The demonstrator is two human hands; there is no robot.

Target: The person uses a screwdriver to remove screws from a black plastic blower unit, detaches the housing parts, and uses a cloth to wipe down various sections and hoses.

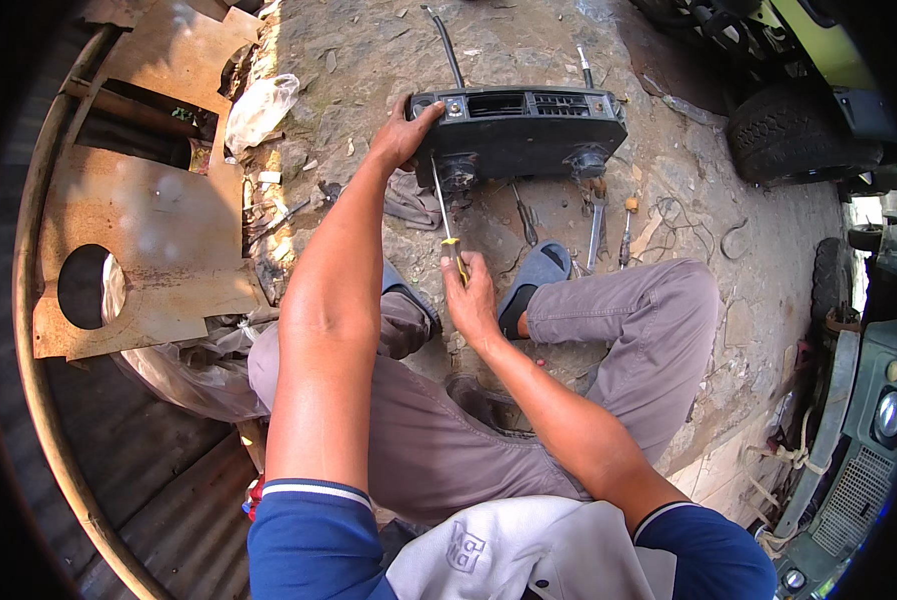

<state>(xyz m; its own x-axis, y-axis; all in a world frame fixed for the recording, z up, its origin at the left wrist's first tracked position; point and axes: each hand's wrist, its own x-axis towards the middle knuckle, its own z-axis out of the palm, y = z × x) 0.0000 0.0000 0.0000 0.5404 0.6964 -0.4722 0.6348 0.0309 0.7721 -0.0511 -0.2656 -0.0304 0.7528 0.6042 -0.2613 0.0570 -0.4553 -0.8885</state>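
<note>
A black vented housing (539, 140) with two hoses rising behind it is held up off the ground at the top centre. My left hand (407, 132) grips its left end, thumb on the front face near a small knob. In my right hand (469, 295) is a screwdriver (447, 225) with a yellow and dark handle. Its long shaft points up to the underside of the housing’s left end, beside a dark lower fitting (459, 172); whether the tip touches is unclear. A grey cloth (412, 205) lies below that end.
Pliers (527, 220), a wrench (596, 235), another tool (629, 235) and loose wire lie on the rough ground (769, 250). Rusty metal sheets (149, 210) and plastic bags (261, 110) are at the left. A tyre (799, 135) and vehicle fronts (859, 490) line the right.
</note>
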